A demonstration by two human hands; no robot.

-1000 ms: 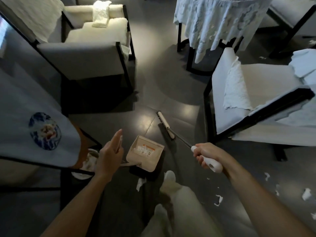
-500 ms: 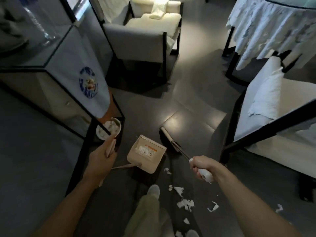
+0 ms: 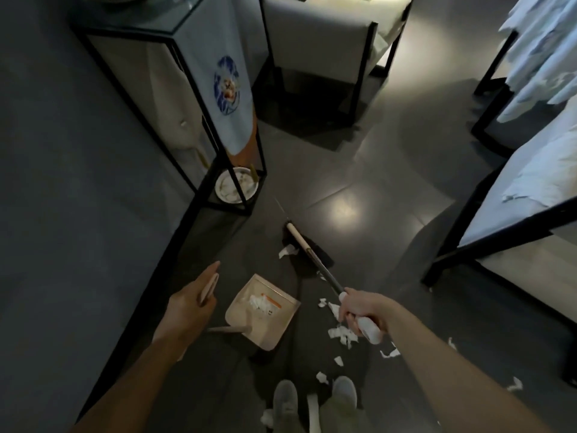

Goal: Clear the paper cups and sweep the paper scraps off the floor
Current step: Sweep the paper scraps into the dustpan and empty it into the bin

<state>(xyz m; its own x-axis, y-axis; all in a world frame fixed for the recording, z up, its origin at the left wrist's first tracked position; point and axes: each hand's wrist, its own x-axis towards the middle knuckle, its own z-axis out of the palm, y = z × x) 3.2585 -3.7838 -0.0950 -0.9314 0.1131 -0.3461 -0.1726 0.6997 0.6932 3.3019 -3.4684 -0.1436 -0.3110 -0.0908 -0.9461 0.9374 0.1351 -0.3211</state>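
My left hand [image 3: 190, 303] holds the long beige handle of a dustpan [image 3: 263, 312], whose tray rests on the dark floor with a few white scraps in it. My right hand [image 3: 362, 310] grips the white handle of a broom [image 3: 307, 246]; its dark bristle head lies on the floor ahead, touching one paper scrap [image 3: 287, 250]. More torn paper scraps [image 3: 342, 334] are scattered between the dustpan and my feet and off to the right. A white bin [image 3: 236, 185] filled with crumpled paper stands under the glass stand.
A black-framed glass stand [image 3: 175, 73] with a printed cloth stands at left. A white armchair [image 3: 318, 42] is ahead; another black-framed white chair [image 3: 499, 242] and a draped table [image 3: 543, 57] crowd the right. My shoes [image 3: 285, 404] are at the bottom.
The view has swung left and down as I stepped back. The broom head has dragged toward me, and the dustpan sits lower in view. More scraps now show near my feet.
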